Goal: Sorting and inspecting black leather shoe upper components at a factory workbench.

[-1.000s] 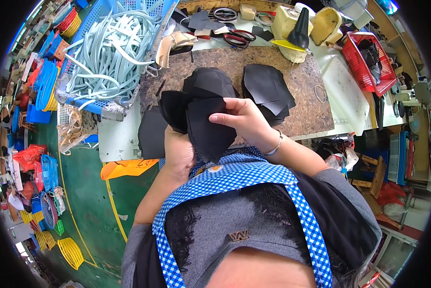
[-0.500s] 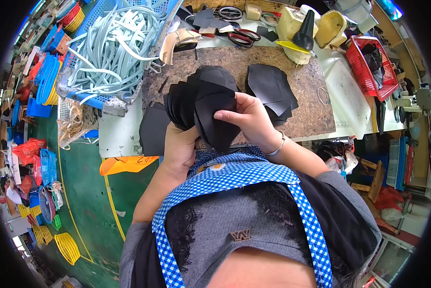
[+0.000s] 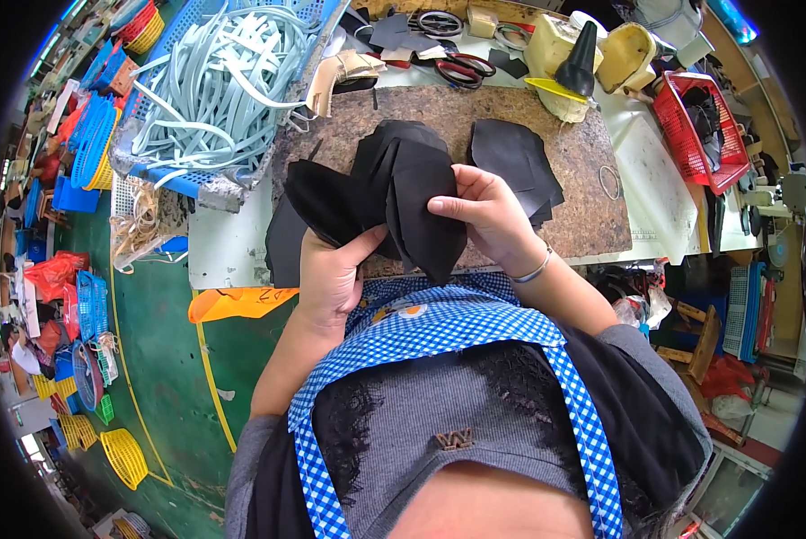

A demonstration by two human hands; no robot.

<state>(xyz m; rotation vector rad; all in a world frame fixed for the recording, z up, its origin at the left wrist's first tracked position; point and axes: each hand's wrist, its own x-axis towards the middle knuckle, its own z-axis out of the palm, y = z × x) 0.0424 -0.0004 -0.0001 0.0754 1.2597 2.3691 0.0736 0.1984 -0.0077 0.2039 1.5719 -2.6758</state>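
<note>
Over the near part of the worn brown board, both hands hold thin black cut pieces (image 3: 423, 193), leather-like and pointed at the ends. My left hand (image 3: 333, 274) is closed on the left bunch, thumb on the near side. Between thumb and fingers, my right hand (image 3: 491, 218) pinches the right edge of the other bunch. The two bunches spread in a V and meet near my left thumb. To the right lies a stack of similar black pieces (image 3: 510, 162). More dark pieces (image 3: 286, 244) lie left of my left hand, partly hidden.
Under the work is the brown board (image 3: 582, 220) on a white table. A blue crate (image 3: 165, 182) of pale blue strips stands at left. Scissors (image 3: 464, 70), a yellow container with a black cone (image 3: 578, 61) and a red basket (image 3: 726, 160) sit along the back and right.
The held black pieces have parted into two bunches, opening a wide V. My right hand has shifted slightly right with its bunch, and the left bunch tilts further left.
</note>
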